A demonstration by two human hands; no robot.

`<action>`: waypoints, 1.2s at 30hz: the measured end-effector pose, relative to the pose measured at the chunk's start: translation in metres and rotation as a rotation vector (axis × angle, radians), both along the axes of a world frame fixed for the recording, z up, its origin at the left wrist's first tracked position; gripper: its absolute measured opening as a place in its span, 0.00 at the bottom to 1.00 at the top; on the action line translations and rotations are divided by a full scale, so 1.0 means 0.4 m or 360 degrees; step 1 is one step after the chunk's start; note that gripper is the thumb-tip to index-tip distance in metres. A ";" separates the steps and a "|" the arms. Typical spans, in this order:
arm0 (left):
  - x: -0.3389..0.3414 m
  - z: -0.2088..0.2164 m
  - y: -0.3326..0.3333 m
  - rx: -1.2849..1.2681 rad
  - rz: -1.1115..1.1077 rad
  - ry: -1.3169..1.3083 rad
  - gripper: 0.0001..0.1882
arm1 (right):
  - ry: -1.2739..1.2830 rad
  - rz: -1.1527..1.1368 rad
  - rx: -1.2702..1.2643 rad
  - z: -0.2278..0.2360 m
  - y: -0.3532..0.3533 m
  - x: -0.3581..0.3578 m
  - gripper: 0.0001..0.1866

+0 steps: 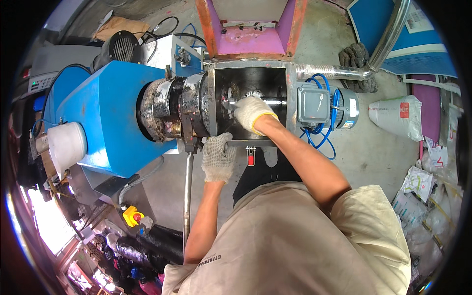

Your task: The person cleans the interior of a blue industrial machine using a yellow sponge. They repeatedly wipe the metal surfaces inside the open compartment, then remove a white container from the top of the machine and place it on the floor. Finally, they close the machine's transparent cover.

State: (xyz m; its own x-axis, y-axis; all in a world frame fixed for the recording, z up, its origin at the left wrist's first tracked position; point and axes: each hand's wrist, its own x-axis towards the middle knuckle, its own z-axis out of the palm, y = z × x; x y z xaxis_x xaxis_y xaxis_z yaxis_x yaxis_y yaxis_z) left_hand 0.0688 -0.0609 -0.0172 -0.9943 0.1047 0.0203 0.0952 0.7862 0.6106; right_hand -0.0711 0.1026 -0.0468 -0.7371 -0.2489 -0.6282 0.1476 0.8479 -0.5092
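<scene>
The gloved right hand (251, 114) is inside the open steel hopper (291, 93), between the blackened barrel (164, 107) and the electric motor (350, 109); I cannot tell whether its grip holds anything. The gloved left hand (220, 158) is at the hopper's near-left corner, its grip partly curled, any hold unclear.

Box (291, 105) between machine housing (115, 108) left and motor (348, 106) right.

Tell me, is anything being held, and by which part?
I can't tell: the left hand is at the near left corner of the box, and the right hand is inside it.
</scene>
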 end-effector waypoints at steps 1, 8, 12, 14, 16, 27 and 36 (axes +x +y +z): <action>0.005 -0.001 -0.003 -0.0013 0.0005 -0.0021 0.21 | -0.0017 -0.0099 -0.0003 0.024 0.016 -0.011 0.17; -0.005 0.012 0.006 -0.0041 0.0005 -0.0058 0.20 | -0.0056 -0.0364 -0.0016 -0.092 -0.059 -0.088 0.20; -0.006 0.005 0.002 -0.0062 -0.0037 0.0076 0.19 | 0.0074 -0.0116 0.0030 -0.219 -0.089 -0.184 0.18; 0.000 0.002 0.007 -0.0056 -0.0017 0.0057 0.20 | -0.0002 0.0100 0.0028 -0.310 -0.065 -0.250 0.20; 0.000 0.022 0.022 -0.0040 0.0089 -0.0109 0.23 | -0.0173 0.0228 0.0070 -0.375 -0.066 -0.290 0.20; -0.004 0.008 0.012 -0.0150 0.0032 -0.0106 0.21 | -0.1071 0.0443 -0.0158 -0.567 -0.093 -0.283 0.15; -0.007 0.032 0.018 0.0045 0.0156 -0.0175 0.20 | -0.0847 0.0272 -0.0182 -0.466 -0.062 -0.292 0.08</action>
State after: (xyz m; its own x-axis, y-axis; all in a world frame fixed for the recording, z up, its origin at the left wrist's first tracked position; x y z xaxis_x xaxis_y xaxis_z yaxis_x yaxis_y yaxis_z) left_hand 0.0661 -0.0536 -0.0045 -0.9961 0.0080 -0.0879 -0.0499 0.7706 0.6353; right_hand -0.1879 0.0778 -0.2333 -0.2698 -0.4251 -0.8640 0.2743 0.8262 -0.4921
